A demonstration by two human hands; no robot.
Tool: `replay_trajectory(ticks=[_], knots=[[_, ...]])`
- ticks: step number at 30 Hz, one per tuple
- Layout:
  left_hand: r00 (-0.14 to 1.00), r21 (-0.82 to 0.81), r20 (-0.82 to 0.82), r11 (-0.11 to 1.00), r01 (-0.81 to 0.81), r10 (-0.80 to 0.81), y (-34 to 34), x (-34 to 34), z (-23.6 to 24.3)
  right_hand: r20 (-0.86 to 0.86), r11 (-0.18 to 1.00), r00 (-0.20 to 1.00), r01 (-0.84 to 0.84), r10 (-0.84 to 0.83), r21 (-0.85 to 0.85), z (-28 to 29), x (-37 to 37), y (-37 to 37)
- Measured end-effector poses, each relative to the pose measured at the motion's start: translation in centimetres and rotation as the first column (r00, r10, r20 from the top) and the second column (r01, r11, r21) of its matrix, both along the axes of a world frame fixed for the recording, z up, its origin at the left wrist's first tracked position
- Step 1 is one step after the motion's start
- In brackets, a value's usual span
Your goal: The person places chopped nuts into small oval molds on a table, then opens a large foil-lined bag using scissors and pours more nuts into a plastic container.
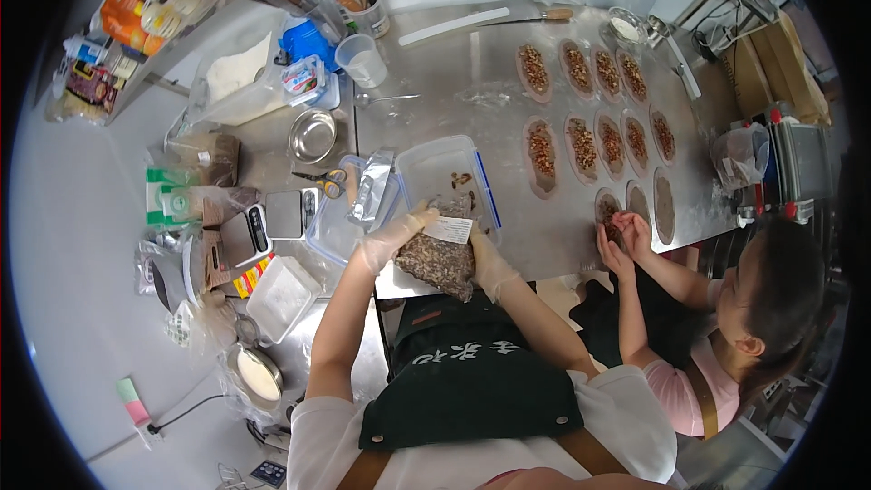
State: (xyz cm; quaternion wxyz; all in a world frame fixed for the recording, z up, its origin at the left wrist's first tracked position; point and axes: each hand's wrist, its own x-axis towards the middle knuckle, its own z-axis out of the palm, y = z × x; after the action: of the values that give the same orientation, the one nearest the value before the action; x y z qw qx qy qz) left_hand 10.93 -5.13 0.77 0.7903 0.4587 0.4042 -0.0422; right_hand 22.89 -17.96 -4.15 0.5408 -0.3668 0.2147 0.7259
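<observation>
A clear plastic bag (437, 261) full of small dark brown and pale bits, with a white label, is between my hands over the table's front edge. My left hand (390, 240), in a thin translucent glove, grips its upper left side. My right hand (493, 265), gloved too, holds its right side; the bag and glove partly hide those fingers. Just beyond the bag stands a clear plastic box (426, 156) with blue edge clips. A few brown pieces (461, 181) lie inside it. The bag covers the box's near part.
Left of the box are a blue-rimmed lid (331, 234), a silver foil pouch (372, 186), scissors (332, 181), a steel bowl (313, 135) and a scale (243, 236). Topped oval dough pieces (585, 147) lie in rows at right. A co-worker's hands (624, 243) work over one.
</observation>
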Motion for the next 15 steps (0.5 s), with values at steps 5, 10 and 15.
replay_trajectory(ticks=[5, 10, 15], knots=[[0.997, -0.039, -0.044, 0.997, -0.072, 0.071, -1.2, 2.7, 6.4, -0.135, 0.976, 0.969, 0.195, -0.206, -0.095, 1.6, -1.6, 1.1], [0.977, -0.336, -0.021, 0.919, -0.207, 0.213, 1.2, 2.1, 4.0, -0.211, 0.997, 0.975, 0.064, -0.073, -0.05, 3.3, 0.0, 2.0], [0.978, 0.29, 0.138, 0.95, 0.113, -0.158, 2.0, 1.0, 4.1, -0.217, 0.99, 0.967, 0.121, -0.134, -0.073, -0.9, 0.0, 2.0]])
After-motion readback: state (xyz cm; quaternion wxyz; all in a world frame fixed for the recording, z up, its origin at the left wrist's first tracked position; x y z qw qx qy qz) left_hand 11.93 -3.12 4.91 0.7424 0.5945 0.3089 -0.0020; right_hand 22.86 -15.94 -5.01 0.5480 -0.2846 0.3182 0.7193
